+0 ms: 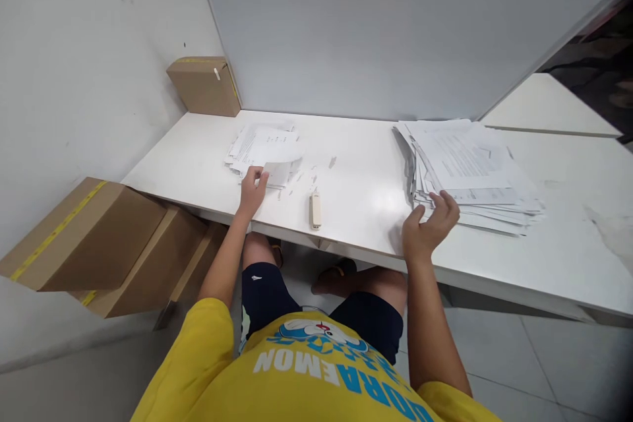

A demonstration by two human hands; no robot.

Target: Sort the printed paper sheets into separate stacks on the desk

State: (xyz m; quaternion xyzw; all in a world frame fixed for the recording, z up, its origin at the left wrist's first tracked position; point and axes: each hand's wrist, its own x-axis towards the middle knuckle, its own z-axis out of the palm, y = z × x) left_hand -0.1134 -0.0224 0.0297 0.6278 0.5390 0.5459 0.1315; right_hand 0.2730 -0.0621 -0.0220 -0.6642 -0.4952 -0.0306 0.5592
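My left hand (253, 190) pinches the near edge of a sheet of paper (279, 171), whose corner curls up off the smaller stack of printed papers (262, 143). Over on the right, my right hand (431, 223) is at the near left corner of a thicker, uneven paper stack (467, 158). Its fingers are apart and bent, and I see nothing held in them; whether the fingertips touch the paper I cannot tell. Between the two stacks, close to the front edge, lies a small beige object that looks like a stapler (316, 211).
The white table (356, 171) runs against a pale partition (346, 26). A cardboard box (205, 86) stands in the back left corner. More cardboard boxes (84, 231) are piled at the left, beside the table. Dark smudges mark the tabletop near the stapler.
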